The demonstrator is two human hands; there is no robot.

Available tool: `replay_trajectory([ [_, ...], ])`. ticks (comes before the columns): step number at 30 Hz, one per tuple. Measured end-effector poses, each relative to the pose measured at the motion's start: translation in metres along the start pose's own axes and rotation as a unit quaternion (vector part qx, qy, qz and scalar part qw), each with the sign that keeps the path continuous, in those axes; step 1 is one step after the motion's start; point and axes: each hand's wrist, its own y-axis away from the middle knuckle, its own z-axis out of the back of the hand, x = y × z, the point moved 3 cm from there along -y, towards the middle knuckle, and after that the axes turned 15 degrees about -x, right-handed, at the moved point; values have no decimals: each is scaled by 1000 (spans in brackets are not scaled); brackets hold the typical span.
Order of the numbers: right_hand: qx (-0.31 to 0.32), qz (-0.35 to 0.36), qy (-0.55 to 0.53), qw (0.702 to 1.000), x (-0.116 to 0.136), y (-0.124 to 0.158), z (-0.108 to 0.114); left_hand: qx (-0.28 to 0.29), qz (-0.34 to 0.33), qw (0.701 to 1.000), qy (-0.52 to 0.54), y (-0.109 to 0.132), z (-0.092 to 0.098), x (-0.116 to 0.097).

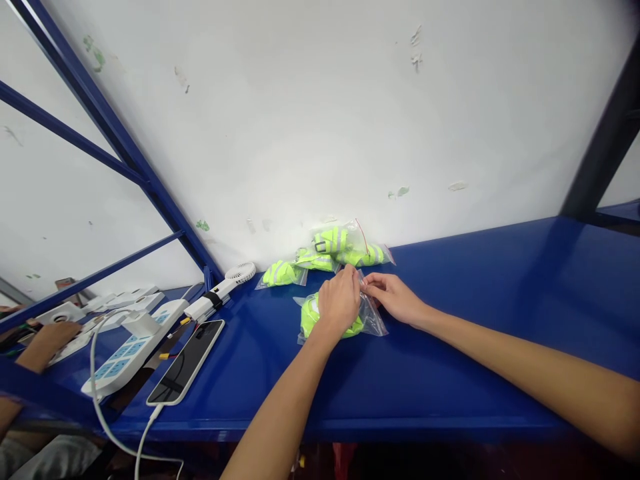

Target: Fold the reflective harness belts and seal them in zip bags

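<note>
A clear zip bag [374, 320] holding folded neon-yellow fabric with reflective grey bands [310, 317], perhaps a safety vest, lies flat on the blue table in front of me. Over its middle rests my left hand [340, 300], fingers curled at the bag's right-hand opening end and partly covering the fabric. My right hand [393, 297] pinches the same end of the plastic between thumb and fingers, close to the left fingertips. Just behind, against the wall, several similar bagged yellow bundles [327, 241] lie in a loose pile.
Left of my hands lie a phone [187, 363] on a white cable, a small white fan [220, 290] and a white power strip [133, 350]. A blue metal frame [150, 180] rises there. Beyond it, another person's hand [53, 340] is at work. The table's front edge [400, 427] runs below.
</note>
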Motion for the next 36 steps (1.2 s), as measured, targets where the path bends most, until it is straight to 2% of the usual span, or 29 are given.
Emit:
replay_trajectory([
  [6,10,-3,19,1000,-1,0,0,-1,2,1000,24,0,-1,2],
  [16,15,62,116,991,7,-3,2,-23,39,998,37,-1,0,5],
  [25,30,73,159,984,4,3,2,-71,121,988,65,-9,-2,21],
  [36,33,107,225,968,6,12,-1,-113,178,975,66,-17,4,46],
])
